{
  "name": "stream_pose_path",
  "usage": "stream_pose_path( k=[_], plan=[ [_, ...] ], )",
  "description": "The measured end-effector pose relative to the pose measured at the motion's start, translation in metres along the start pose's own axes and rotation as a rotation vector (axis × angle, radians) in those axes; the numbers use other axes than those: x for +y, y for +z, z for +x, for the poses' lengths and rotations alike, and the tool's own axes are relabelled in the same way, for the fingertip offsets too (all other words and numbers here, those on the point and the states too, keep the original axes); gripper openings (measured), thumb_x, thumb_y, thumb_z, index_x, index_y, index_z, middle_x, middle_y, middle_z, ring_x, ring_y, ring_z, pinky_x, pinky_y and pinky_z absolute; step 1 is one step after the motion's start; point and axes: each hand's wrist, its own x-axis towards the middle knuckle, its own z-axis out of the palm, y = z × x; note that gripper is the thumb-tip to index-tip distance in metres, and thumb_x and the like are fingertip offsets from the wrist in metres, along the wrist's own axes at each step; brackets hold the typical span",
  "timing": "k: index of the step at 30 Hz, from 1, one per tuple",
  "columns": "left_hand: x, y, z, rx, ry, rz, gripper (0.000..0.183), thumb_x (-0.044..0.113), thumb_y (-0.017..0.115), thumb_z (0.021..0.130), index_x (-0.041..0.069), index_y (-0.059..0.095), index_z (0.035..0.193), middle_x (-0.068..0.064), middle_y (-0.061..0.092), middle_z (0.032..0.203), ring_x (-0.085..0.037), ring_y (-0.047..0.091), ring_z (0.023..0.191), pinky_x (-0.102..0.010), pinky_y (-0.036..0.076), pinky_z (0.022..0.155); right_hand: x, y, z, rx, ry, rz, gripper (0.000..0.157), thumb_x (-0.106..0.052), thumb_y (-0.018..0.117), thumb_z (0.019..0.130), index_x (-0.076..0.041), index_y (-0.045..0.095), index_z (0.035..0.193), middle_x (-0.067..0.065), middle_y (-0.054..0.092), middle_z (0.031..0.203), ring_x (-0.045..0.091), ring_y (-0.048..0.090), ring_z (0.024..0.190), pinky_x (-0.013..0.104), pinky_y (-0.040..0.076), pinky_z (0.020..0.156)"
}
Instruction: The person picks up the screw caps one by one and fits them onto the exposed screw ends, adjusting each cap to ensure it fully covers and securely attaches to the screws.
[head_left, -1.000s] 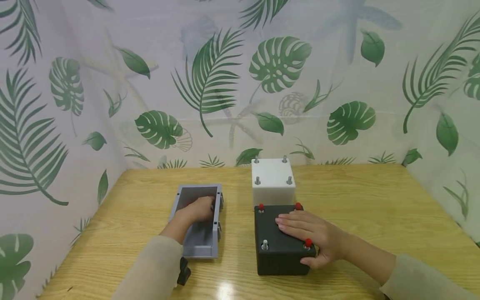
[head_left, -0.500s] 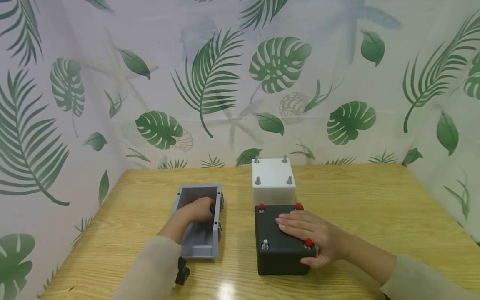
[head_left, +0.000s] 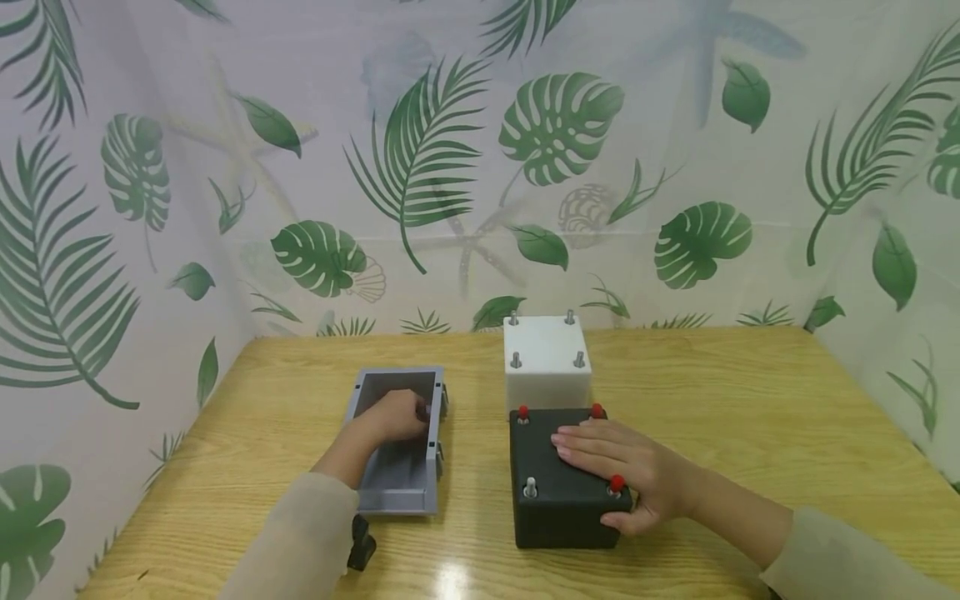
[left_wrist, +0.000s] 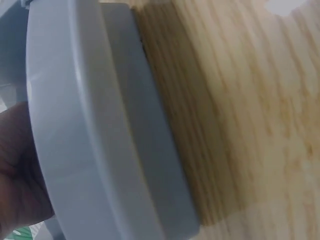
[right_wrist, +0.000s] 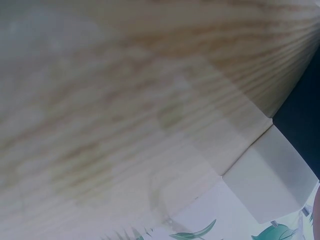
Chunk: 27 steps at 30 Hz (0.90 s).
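Left hand (head_left: pixel 397 415) shifted slightly, centre-left; finger state undetermined. Right hand (head_left: pixel 643 472), fingers together, rested on black block (head_left: pixel 540 458), lower centre, judged rigid, holdable by sides.

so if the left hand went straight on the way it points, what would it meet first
Probably the right wall of the gray bin, close beyond the left hand; its fingertips are hidden, so any gap is unclear.

There are one grey bin (head_left: pixel 396 500), two blocks (head_left: pixel 566 527) and three red caps (head_left: pixel 617 483).
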Motion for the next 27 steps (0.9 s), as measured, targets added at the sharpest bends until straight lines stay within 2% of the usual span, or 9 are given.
stream_pose_path(
  k=[2, 5, 9, 13, 16, 27],
  plan=[
    [-0.0007, -0.0004, -0.0008, 0.014, -0.004, 0.009, 0.008, 0.007, 0.063, 0.081, 0.003, 0.069, 0.084, -0.006, 0.065, 0.079, -0.017, 0.052, 0.067, -0.032, 0.049, 0.063, 0.0004, 0.0000, 0.0001, 0.000, -0.001, -0.001, 0.063, -0.044, 0.047, 0.094, 0.014, 0.056, 0.118, 0.028, 0.058, 0.122, 0.037, 0.054, 0.117, 0.038, 0.034, 0.111],
    [-0.0008, -0.0005, -0.0021, 0.013, -0.029, -0.053, 0.007, 0.005, 0.064, 0.081, 0.003, 0.069, 0.085, -0.006, 0.067, 0.074, -0.015, 0.058, 0.063, -0.029, 0.051, 0.060, 0.0010, 0.0000, 0.0005, 0.003, -0.004, -0.004, 0.063, -0.044, 0.047, 0.094, 0.014, 0.056, 0.118, 0.028, 0.058, 0.121, 0.037, 0.054, 0.117, 0.038, 0.034, 0.111],
    [-0.0010, -0.0004, -0.0043, -0.029, -0.098, -0.246, 0.005, 0.000, 0.063, 0.083, 0.001, 0.068, 0.083, -0.006, 0.065, 0.066, -0.014, 0.062, 0.056, -0.026, 0.053, 0.053, 0.0015, 0.0004, 0.0000, 0.010, -0.008, -0.005, 0.063, -0.044, 0.046, 0.094, 0.014, 0.056, 0.118, 0.029, 0.059, 0.120, 0.037, 0.054, 0.116, 0.038, 0.035, 0.110],
    [-0.0017, -0.0002, -0.0064, -0.040, -0.164, -0.362, 0.006, 0.000, 0.063, 0.085, -0.001, 0.068, 0.082, -0.008, 0.064, 0.066, -0.014, 0.063, 0.055, -0.026, 0.056, 0.053, 0.0016, 0.0009, -0.0009, 0.009, -0.005, -0.003, 0.063, -0.044, 0.046, 0.094, 0.014, 0.056, 0.118, 0.029, 0.059, 0.121, 0.037, 0.054, 0.117, 0.038, 0.034, 0.111],
    [-0.0020, 0.0000, -0.0073, -0.025, -0.183, -0.382, 0.006, 0.000, 0.064, 0.084, -0.002, 0.069, 0.082, -0.009, 0.065, 0.066, -0.015, 0.063, 0.055, -0.027, 0.057, 0.053, 0.0015, 0.0009, -0.0010, 0.001, 0.002, -0.002, 0.064, -0.045, 0.047, 0.094, 0.014, 0.056, 0.119, 0.028, 0.058, 0.122, 0.036, 0.053, 0.118, 0.038, 0.034, 0.111],
    [-0.0016, 0.0024, -0.0087, -0.014, -0.181, -0.417, 0.010, 0.003, 0.064, 0.085, -0.002, 0.068, 0.078, -0.008, 0.067, 0.066, -0.016, 0.065, 0.056, -0.029, 0.057, 0.055, 0.0002, 0.0001, -0.0013, -0.010, 0.009, 0.000, 0.063, -0.045, 0.047, 0.094, 0.013, 0.056, 0.119, 0.027, 0.058, 0.124, 0.035, 0.053, 0.119, 0.037, 0.033, 0.112]
  ],
)
